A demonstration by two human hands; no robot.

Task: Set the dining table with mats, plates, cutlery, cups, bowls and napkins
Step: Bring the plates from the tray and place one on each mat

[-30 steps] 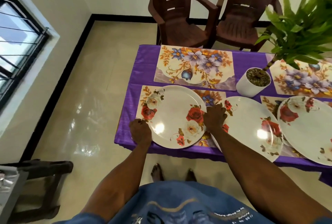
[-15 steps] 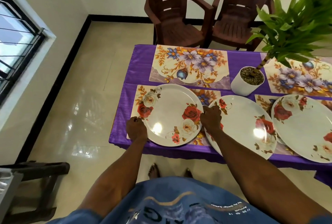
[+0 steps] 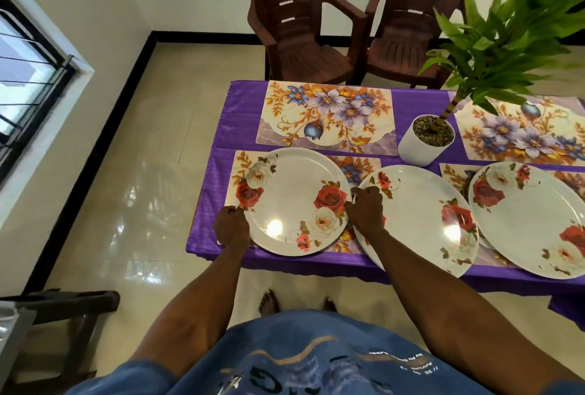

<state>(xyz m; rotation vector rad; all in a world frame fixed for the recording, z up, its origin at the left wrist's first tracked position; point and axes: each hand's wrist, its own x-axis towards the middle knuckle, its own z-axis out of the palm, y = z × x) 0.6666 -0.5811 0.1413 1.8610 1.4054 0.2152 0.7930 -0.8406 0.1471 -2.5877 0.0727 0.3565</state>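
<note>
Both hands are gripping the leftmost rose plate (image 3: 294, 201) lying on a floral mat (image 3: 235, 170) at the surface's near-left corner: the left hand (image 3: 231, 226) curling round its left rim, the right hand (image 3: 365, 208) pinching its right rim. The white pot (image 3: 424, 141) behind is holding pebbles and a leafy plant (image 3: 506, 30).

Glossy white rose-print plate (image 3: 294, 204), sheeny purple cloth (image 3: 243, 119) over the worktop, smooth glossy mat (image 3: 326, 116), polished floor tiles (image 3: 142, 204), moulded plastic chair (image 3: 300, 30)

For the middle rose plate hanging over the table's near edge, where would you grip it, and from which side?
Grip the middle plate at its near rim, coming from the person's side: that rim overhangs the table edge, so fingers can slip underneath. The right hand covers its left rim.
</note>
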